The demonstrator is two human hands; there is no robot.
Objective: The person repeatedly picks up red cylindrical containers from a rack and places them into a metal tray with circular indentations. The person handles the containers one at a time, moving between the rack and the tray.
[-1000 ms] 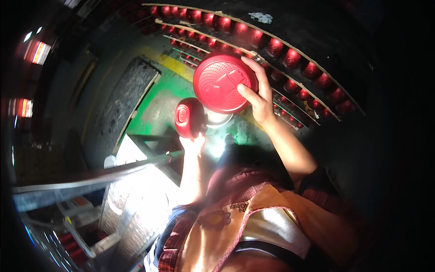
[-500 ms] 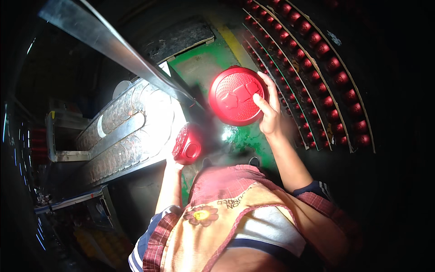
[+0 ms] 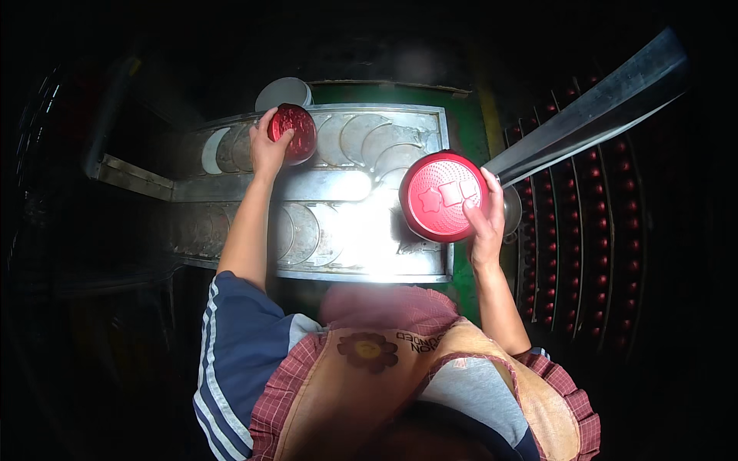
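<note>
My left hand reaches over the far lane of the conveyor, fingers and thumb closed around a small red bowl-shaped piece. That piece has a shiny, light-streaked face, and its exact kind is unclear. On the right, my right hand grips the edge of a larger red round pan, its thumb lying across the flat face. This face carries a dotted pattern with raised shapes, one of them star-like. The pan is held above the conveyor's right end, covering part of it.
A looped conveyor of overlapping crescent metal plates runs inside a metal frame, glaring brightly at right. A pale round container stands behind it. A slanted metal bar juts in at upper right, before racks of red pieces.
My view has swung left, bringing the conveyor in front of me. My left hand has carried the small red piece out over the far lane; my right hand still holds the pan.
</note>
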